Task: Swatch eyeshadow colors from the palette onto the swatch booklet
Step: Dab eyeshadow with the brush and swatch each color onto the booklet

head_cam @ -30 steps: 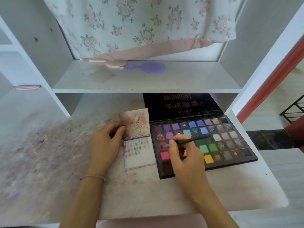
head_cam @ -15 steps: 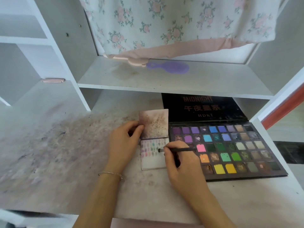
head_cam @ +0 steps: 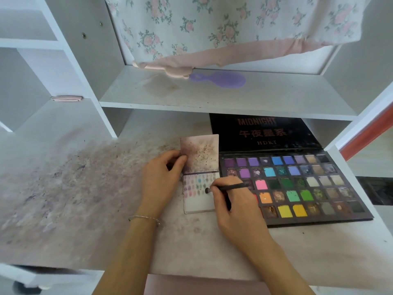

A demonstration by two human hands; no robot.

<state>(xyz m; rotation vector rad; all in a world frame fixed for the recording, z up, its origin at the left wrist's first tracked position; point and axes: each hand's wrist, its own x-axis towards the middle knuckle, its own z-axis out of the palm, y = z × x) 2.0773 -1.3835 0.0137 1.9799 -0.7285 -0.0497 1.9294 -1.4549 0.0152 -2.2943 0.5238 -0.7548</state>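
— Where's the swatch booklet (head_cam: 201,201)?

— Open on the stained white desk (head_cam: 85,199), just left of the eyeshadow palette (head_cam: 297,188) and touching its edge or very nearly. Its upper leaf stands up a little and is smudged brown and purple; the lower page is white, with rows of small pink, purple and teal dabs across its top half and bare paper below.

— And what does the palette hold?

— Rows of square pans in a dark tray: purples and blues along the far rows, a bright pink, greens in the middle, orange and two yellows near the front, beiges and browns to the right. Several pans look dug into. Its black lid (head_cam: 263,133) lies back under the shelf (head_cam: 212,96), lettered "MIDNIGHT" and "HDKT".

— The hands?

— The left hand (head_cam: 161,179) has thumb and fingers curled on the left edge of the booklet's upper leaf. The right hand (head_cam: 231,205) pinches a thin black brush (head_cam: 225,188), its tip over the right side of the lower page; whether it touches the paper I can't quite tell.

— Anything further out?

— A purple hairbrush (head_cam: 219,80) lies on the shelf, beneath a floral cloth (head_cam: 223,28) with a pink hem. A thin bracelet (head_cam: 144,218) circles the left wrist.
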